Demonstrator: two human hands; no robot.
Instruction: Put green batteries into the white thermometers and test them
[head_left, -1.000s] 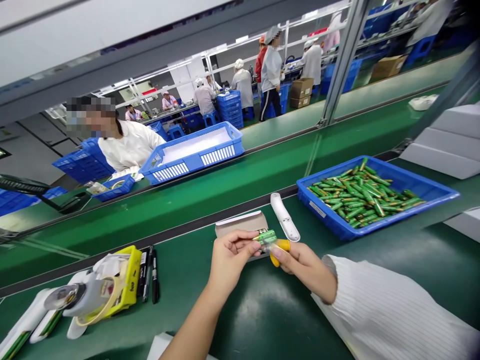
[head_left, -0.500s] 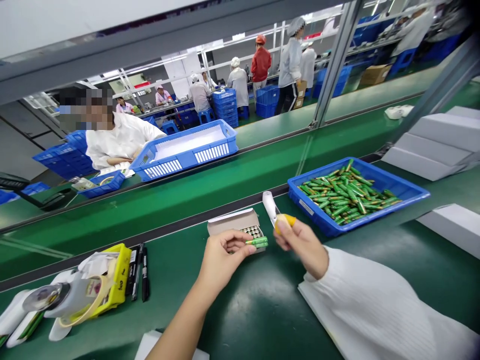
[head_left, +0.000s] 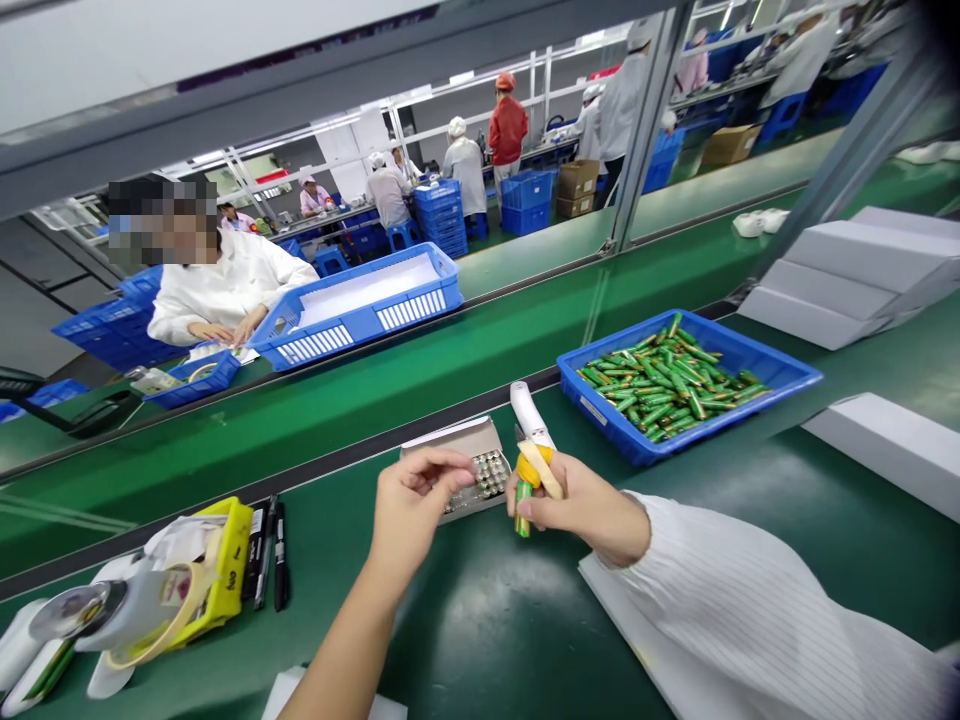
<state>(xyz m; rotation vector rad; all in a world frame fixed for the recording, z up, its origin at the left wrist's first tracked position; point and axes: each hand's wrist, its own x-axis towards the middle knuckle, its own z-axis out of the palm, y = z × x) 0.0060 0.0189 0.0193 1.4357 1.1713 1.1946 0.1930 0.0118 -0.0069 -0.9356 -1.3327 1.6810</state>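
My right hand point(head_left: 581, 505) is closed round a green battery point(head_left: 523, 512), which points downward from the fingers. The same hand also holds a yellow-and-cream tool point(head_left: 541, 468) with a dark pointed tip; its exact kind is unclear. Over the left part of an open cardboard box point(head_left: 457, 440), my left hand point(head_left: 412, 500) has thumb and fingertips pinched together. Whether anything small is between them is hidden. Rows of upright batteries point(head_left: 491, 473) show their metal ends inside the box. Just behind my right hand lies a white handheld device point(head_left: 530, 412).
A blue tray point(head_left: 611, 432) of loose green batteries stands at right. White boxes point(head_left: 817, 270) are stacked beyond it. Left are a yellow basket point(head_left: 234, 565) and black markers point(head_left: 280, 560). Across the green belt point(head_left: 337, 410), a co-worker point(head_left: 225, 280) sits by a blue crate point(head_left: 420, 318).
The green batteries that were in my left hand have left it, and a battery now shows in my right hand. My right hand has come nearer the box and turned; the tool is now visible.
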